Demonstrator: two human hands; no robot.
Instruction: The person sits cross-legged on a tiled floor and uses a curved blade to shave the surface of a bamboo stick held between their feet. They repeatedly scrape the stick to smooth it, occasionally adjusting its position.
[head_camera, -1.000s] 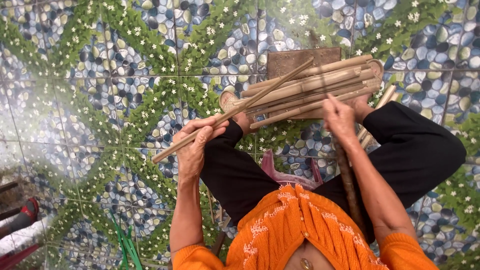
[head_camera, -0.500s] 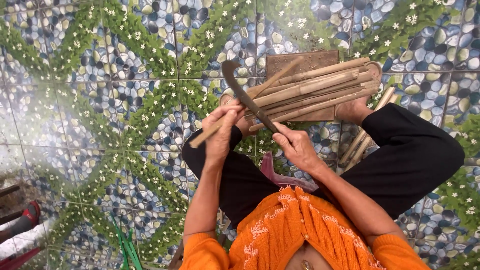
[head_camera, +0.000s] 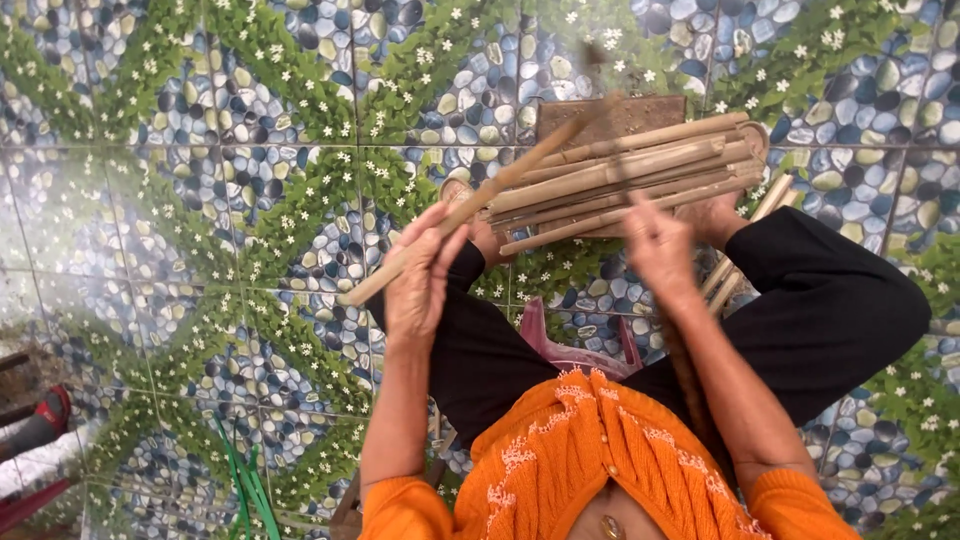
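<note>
I sit on a tiled floor in an orange sweater and black trousers. My left hand (head_camera: 425, 280) grips a long bamboo stick (head_camera: 500, 190) that slants up to the right. My right hand (head_camera: 660, 245) is closed on the handle of a knife (head_camera: 612, 150), which points away from me; its dark blade is motion-blurred over the stick's far end. Past both hands, a bundle of split bamboo sticks (head_camera: 650, 165) lies across a brown wooden block (head_camera: 640, 112) by my feet.
A pink low stool (head_camera: 585, 345) shows between my legs. More bamboo pieces (head_camera: 745, 260) lean by my right knee. Green strips (head_camera: 245, 490) lie at the lower left, and a red and white item (head_camera: 35, 440) sits at the left edge. The floor has a pebble-and-leaf pattern.
My right hand left the bundle, took up the knife and swung it from across the stick near my left hand up toward the stick's far end. The left hand keeps its grip.
</note>
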